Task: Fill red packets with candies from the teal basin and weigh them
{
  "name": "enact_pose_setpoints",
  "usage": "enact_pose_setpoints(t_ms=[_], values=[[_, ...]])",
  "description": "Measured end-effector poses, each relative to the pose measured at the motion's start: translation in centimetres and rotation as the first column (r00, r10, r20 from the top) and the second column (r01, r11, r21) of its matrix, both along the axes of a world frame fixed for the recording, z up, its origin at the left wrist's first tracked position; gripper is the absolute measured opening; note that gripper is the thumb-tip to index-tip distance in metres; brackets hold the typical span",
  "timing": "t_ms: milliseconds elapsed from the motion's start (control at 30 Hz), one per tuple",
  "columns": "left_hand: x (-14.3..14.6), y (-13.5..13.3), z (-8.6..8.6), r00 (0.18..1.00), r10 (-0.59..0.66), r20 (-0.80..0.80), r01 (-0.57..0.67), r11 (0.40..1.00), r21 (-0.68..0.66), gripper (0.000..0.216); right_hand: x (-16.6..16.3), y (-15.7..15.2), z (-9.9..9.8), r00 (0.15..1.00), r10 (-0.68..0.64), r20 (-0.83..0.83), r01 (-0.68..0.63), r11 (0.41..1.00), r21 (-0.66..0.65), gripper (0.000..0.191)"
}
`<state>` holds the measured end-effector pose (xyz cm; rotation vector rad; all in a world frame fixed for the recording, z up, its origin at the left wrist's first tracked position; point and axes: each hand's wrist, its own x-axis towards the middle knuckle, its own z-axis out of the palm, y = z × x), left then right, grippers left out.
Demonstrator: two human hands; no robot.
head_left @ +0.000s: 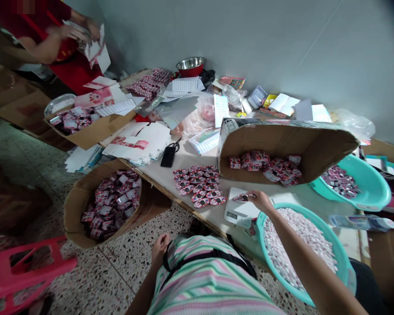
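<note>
My right hand (261,200) is closed on the end of a small pink-and-dark patterned oval piece (240,198), right over the white digital scale (237,216). Whether the piece rests on the scale's plate I cannot tell. Left of the scale, several similar oval pieces (200,186) lie in rows on the table. Beneath my right forearm stands a turquoise basin (261,236) full of small white pieces (293,240). My left hand (160,247) hangs beside my lap with its fingers curled, and nothing shows in it.
A tipped cardboard box (328,140) holds pink packs; another turquoise basin (374,183) and a bottle (361,222) are at right. A carton (74,214) of packs stands on the floor beside a pink stool (26,267). A phone (168,156) lies on the table. A co-worker (68,48) handles printed card.
</note>
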<state>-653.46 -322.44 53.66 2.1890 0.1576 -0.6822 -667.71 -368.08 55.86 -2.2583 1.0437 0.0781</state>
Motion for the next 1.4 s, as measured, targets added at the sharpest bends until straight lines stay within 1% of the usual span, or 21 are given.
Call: enact_pose_setpoints(t_ms=[167,367,533,700,900,1033,1400], values=[[0.0,-0.2,0.2,1.0,-0.011,0.023,0.011,1.0,0.001,0.052,-0.1,0.0,0.4,1.0,-0.005,-0.007,0.005,1.0,0.001,0.031],[0.0,-0.2,0.1,0.999,-0.017,0.034,0.016,0.999,0.03,0.049,-0.2,0.1,0.4,0.999,0.013,-0.041,-0.013,1.0,0.001,0.031],[0.0,-0.1,-0.2,0.999,-0.009,0.035,0.01,1.0,-0.016,0.052,0.0,0.1,0.1,0.996,0.048,-0.072,-0.05,0.998,-0.023,0.03],[0.2,0.2,-0.5,1.0,0.008,0.022,-0.008,1.0,-0.024,0.05,0.2,0.2,0.1,0.992,0.081,-0.092,-0.087,0.994,-0.06,0.028],[0.2,0.3,-0.3,1.0,-0.013,0.005,0.014,0.999,-0.041,0.05,0.3,0.3,0.3,0.987,0.12,-0.102,-0.129,0.988,-0.086,0.027],[0.2,0.4,-0.3,1.0,-0.017,0.011,0.017,1.0,0.006,0.051,0.3,0.3,0.2,0.987,0.114,-0.115,-0.125,0.988,-0.095,0.028],[-0.2,0.9,-1.3,1.0,0.018,0.022,-0.018,1.0,-0.013,0.055,0.9,0.6,0.7,0.981,0.137,-0.138,-0.154,0.981,-0.121,0.027]])
